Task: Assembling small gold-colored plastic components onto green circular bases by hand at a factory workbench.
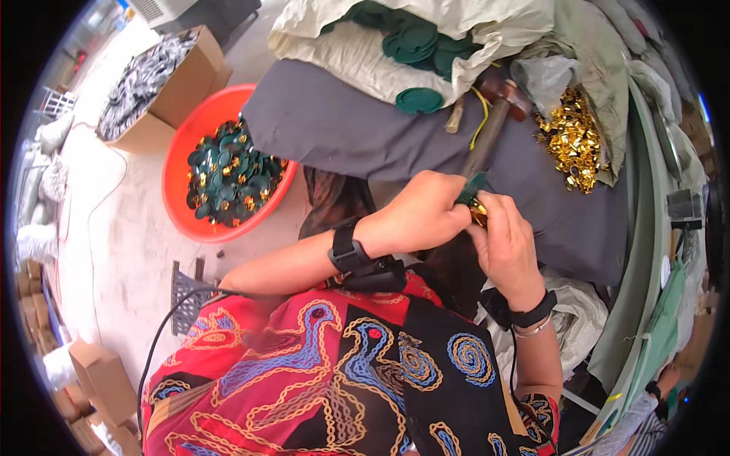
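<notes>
I'm pinching a green pc (474,185) w/ gold bit (479,213) betw. L hand (423,211) & R hand (505,237), fingers closed, by grey cloth (327,125). Green-gold pcs (220,178) in orange tub (173,182) prob. done; green discs (411,42) & gold pile (572,144) left.

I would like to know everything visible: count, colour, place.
green piece: one, green, centre right
gold piece: one seen, gold, beside it
cloth: one, grey, ahead
hammer: one, brown, on cloth
plastic bag: one, clear, by hammer
gold heap: one, gold, cloth's right
sack: one, whitish, cloth's far side
discs: several, green, sack's mouth
basin: one, orange, at left
basin's contents: many, green and gold, inside
open box: one, brown, beyond basin
cardboard boxes: several, brown, lower left
garment: one, multicoloured, worn
wristbands: two, black, worn
left hand: one, bare, holding green piece
right hand: one, bare, touching gold piece
</notes>
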`<state>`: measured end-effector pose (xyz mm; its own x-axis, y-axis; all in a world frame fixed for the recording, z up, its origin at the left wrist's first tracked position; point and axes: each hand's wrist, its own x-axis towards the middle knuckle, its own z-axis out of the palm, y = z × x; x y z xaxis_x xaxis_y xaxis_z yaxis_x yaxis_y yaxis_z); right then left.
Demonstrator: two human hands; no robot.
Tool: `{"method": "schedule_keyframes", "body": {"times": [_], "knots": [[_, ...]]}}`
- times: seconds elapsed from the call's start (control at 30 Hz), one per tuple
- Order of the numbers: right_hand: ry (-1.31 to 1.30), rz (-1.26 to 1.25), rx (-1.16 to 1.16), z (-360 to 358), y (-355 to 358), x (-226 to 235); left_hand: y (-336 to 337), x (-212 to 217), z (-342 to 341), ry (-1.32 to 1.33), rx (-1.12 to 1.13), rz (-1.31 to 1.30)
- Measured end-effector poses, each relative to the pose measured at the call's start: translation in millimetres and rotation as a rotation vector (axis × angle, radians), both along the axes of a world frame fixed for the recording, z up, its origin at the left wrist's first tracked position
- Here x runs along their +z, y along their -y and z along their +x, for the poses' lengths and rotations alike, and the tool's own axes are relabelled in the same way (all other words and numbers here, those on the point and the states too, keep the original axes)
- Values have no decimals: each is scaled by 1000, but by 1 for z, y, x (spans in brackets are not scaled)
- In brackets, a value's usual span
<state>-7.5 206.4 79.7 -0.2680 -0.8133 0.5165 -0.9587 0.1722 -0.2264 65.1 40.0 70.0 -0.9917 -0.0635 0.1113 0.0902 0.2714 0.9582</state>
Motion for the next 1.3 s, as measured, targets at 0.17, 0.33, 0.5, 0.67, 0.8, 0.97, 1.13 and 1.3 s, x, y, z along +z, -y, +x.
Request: {"method": "schedule_keyframes", "body": {"times": [0.17, 0.33, 0.5, 0.67, 0.8, 0.97, 1.13, 1.3], "knots": [[-87, 141, -84, 14, -2, -2, -3, -7, 13, -87, -52, 28], [108, -62, -142, 23, 8, -11, -9, -8, 15, -361, 48, -156], [631, -204, -207, 24, 16, -10, -12, -16, 16, -442, 149, -351], [1627, -211, -219, 15, 17, -1, -12, -20, 12, -438, 189, -410], [1124, 2, -293, 13, 18, -3, -3, -20, 8, -309, 196, -272], [16, 133, -69, 8, 11, -3, 4, -18, 13, -33, 112, 102], [105, 48, -37, 12, 10, -9, 0, -20, 16, -52, 51, 90], [365, -82, -102, 19, 10, -17, -7, -24, 15, -361, 148, -109]]}}
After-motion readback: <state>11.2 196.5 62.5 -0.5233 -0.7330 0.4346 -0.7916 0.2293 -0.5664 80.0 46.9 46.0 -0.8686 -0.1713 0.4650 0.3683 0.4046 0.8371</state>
